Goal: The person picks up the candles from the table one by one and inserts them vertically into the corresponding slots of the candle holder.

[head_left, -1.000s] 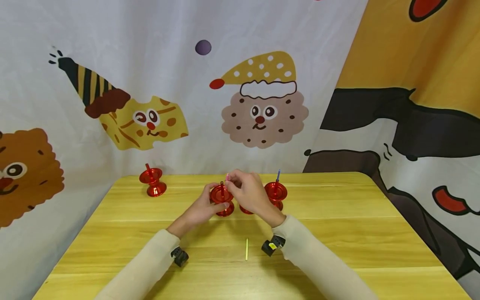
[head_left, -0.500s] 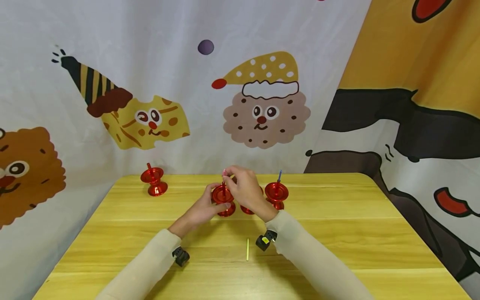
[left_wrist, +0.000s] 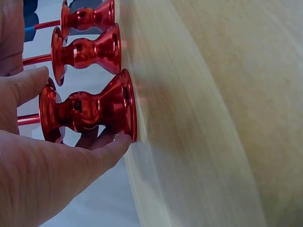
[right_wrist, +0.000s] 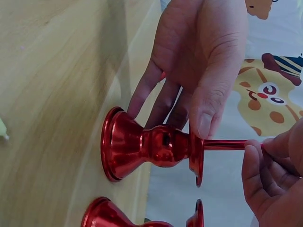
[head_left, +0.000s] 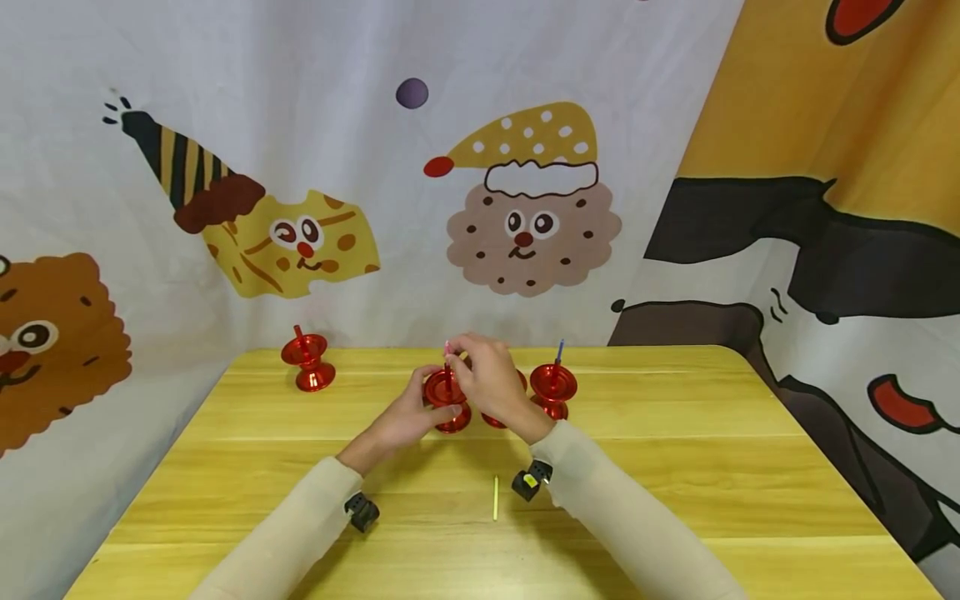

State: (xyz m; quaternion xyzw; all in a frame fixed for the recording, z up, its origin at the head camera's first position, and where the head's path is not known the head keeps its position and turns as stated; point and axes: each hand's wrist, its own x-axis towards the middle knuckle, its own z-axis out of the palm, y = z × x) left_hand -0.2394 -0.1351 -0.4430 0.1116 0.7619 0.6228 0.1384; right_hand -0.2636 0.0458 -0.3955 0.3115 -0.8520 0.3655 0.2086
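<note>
My left hand (head_left: 403,415) grips a shiny red metal candle holder (left_wrist: 83,111) by its dish and base, with the holder upright on the table. A thin red tube (right_wrist: 225,144) rises from the middle of its dish. At the top of that tube, my right hand (head_left: 491,379) pinches a small pink candle (head_left: 447,347) between thumb and fingertips; the candle's lower end is hidden by the fingers. Just right of this holder stands a second red holder (head_left: 494,422), mostly hidden behind my right hand in the head view.
Right of the hands, another red holder (head_left: 552,385) bears a blue candle (head_left: 560,351). One more red holder (head_left: 306,363) stands at the table's back left. A thin yellow candle (head_left: 496,498) lies on the wooden table (head_left: 675,467) between my forearms. A cartoon-printed curtain (head_left: 337,108) hangs behind.
My right hand has brought the pink candle slightly left, from beside the red tube to right over its top. The left hand keeps its grip on the holder.
</note>
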